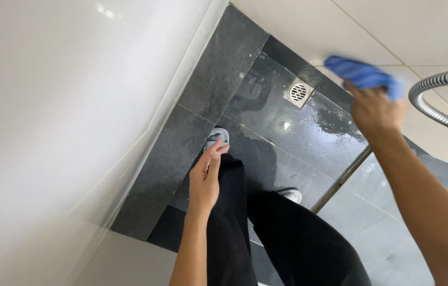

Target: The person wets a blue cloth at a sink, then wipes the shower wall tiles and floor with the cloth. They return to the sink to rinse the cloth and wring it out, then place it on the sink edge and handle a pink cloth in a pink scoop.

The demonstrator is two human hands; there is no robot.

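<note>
Fingers (364,87) of the right hand (375,108) are clenching a blue cloth (361,73) against the wall tile (340,32); left hand (204,177) is hanging loosely open, holding nothing.

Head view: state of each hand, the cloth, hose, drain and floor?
Right hand: raised, closed on the blue cloth.
Left hand: open, empty, hanging by the leg.
Blue cloth: bunched, blurred.
Metal hose: curved, hanging free.
Floor drain: uncovered.
Dark floor tiles: wet.
</note>
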